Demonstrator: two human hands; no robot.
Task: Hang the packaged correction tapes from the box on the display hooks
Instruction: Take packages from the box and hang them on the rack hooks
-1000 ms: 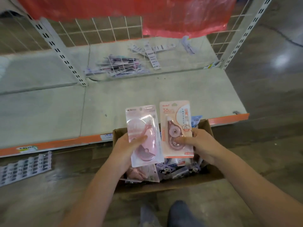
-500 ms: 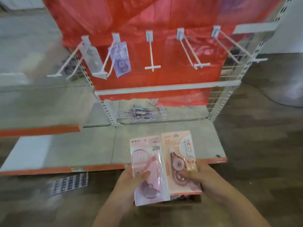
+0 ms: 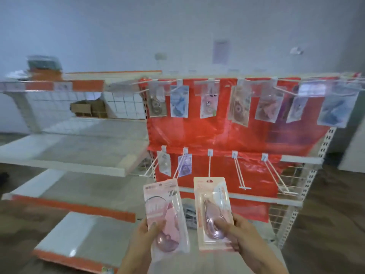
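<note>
Correction tape packs, two, held up lower centre of frame: left hand (image 3: pixel 147 233) grips pink pack (image 3: pixel 165 212), right hand (image 3: pixel 235 232) grips peach pack (image 3: pixel 213 210). Flat card backs, clear glossy blisters, punched hang slot at top. Bare white wire hook (image 3: pixel 210 165) directly above peach pack; best move likely align slot squarely, slide straight on. Red backing sheet (image 3: pixel 213 133) crinkled, shiny.
</note>
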